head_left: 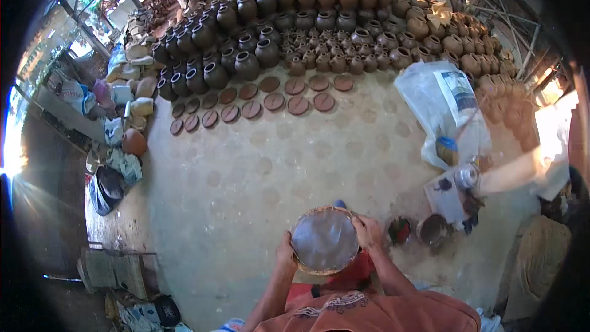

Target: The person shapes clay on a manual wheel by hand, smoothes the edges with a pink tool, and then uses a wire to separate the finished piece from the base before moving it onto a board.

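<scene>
My left hand (285,252) and my right hand (369,232) grip opposite sides of a round, shallow tray-like piece (324,240). Its face is smooth, grey and slightly shiny, perhaps wet clay, and a rough tan rim runs around it. I hold it in front of my body, above the floor. The fingers of both hands curl around the rim, partly hidden beneath it. Beyond it, flat round clay discs (298,105) lie in rows on the floor, several with a line across the middle.
Many dark clay jars (247,65) stand in rows at the back, with small jugs (338,63) before them. Plastic sheeting (424,98) lies at the right. Nearer are a dark bowl (432,230) and a small container with red inside (399,231). Sacks and a brown pot (134,142) line the left.
</scene>
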{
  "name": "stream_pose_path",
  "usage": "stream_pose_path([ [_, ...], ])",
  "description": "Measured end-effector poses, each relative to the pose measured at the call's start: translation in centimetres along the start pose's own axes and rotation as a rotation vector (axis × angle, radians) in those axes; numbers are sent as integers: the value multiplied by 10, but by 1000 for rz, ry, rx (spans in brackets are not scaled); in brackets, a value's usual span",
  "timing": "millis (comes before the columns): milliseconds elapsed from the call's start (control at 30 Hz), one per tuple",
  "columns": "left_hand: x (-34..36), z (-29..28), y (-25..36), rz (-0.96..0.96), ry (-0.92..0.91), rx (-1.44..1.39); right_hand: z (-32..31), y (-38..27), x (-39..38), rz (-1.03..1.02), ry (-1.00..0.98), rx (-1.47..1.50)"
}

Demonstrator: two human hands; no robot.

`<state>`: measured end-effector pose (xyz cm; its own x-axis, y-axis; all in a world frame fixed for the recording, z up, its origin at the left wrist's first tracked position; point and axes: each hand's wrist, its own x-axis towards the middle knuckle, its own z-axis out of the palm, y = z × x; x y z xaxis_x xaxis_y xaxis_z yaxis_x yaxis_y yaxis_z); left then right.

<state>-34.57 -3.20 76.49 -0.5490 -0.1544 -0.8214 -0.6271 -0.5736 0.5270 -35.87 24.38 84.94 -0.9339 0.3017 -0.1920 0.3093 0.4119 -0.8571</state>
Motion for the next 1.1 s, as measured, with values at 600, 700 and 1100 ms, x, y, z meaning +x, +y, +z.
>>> stream_pose_path([
  [600,174,447,190,-217,-152,-39,-125,-72,421,69,197,86],
  [700,240,496,199,-239,-139,-13,-125,-73,499,119,129,-4],
  [1100,400,690,263,-403,30,91,-113,-34,796,362,-31,-243],
])
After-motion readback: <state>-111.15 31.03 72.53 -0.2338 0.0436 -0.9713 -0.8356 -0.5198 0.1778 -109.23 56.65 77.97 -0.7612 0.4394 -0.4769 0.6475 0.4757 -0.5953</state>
